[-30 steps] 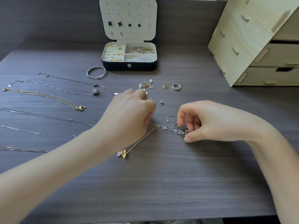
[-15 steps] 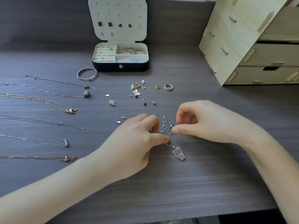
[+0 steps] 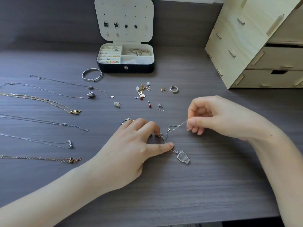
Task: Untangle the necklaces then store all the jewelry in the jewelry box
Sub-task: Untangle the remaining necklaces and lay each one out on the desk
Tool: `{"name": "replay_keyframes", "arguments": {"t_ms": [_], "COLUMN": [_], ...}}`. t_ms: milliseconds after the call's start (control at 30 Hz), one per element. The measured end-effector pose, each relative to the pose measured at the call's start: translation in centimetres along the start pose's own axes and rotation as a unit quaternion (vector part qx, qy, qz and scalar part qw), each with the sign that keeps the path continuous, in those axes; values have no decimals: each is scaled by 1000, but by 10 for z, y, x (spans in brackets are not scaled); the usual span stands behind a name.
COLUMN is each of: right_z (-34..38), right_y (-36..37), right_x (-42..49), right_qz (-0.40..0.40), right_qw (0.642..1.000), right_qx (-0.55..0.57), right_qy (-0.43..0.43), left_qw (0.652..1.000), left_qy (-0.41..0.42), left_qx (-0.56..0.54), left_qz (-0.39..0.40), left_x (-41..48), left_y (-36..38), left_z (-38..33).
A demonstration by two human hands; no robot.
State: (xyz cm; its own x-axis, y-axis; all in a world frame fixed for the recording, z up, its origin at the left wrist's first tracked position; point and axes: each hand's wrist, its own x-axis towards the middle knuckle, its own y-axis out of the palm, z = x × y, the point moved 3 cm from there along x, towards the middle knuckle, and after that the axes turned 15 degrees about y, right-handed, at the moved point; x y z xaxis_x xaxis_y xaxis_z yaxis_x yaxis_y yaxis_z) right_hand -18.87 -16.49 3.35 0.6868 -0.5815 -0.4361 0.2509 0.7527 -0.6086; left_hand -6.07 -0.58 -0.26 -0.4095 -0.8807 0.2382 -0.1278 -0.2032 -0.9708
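Observation:
A tangled silver chain (image 3: 170, 131) with a clear bear-shaped pendant (image 3: 183, 157) lies at the table's middle. My left hand (image 3: 131, 149) presses the chain to the table, thumb tip and index tip on either side of the knot. My right hand (image 3: 218, 115) pinches the chain's free end, lifted off the table to the right. The open jewelry box (image 3: 125, 68) stands at the back with rings and a bracelet inside. Several straightened necklaces (image 3: 49, 102) lie in rows at the left.
A silver bangle (image 3: 91, 74) lies in front of the box. Loose earrings (image 3: 141, 91), red studs (image 3: 149, 105) and a ring (image 3: 174, 89) are scattered behind my hands. A wooden drawer unit (image 3: 246, 46) fills the back right. A short chain piece (image 3: 126, 120) sits by my left fingers.
The gold necklace with the leaf pendant has left the tangle. My right hand has drawn the silver chain's end up and to the right. My left thumb and index have spread apart on the chain.

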Motion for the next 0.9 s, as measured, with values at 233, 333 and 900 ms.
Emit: {"name": "replay_keyframes", "arguments": {"t_ms": [233,333,900], "right_z": [3,5,22], "right_y": [-7,-3,41], "right_x": [-17,-20,-32], "right_qz": [142,182,218], "right_qw": [987,974,960], "right_qx": [77,120,-29], "right_qy": [-28,-56,-174], "left_qw": [1000,999,991], "left_qy": [-9,-9,-10], "left_qx": [-12,-26,-111], "left_qz": [-10,-19,-68], "left_x": [-3,-4,-8], "left_y": [1,-1,-6], "left_z": [1,2,10]}}
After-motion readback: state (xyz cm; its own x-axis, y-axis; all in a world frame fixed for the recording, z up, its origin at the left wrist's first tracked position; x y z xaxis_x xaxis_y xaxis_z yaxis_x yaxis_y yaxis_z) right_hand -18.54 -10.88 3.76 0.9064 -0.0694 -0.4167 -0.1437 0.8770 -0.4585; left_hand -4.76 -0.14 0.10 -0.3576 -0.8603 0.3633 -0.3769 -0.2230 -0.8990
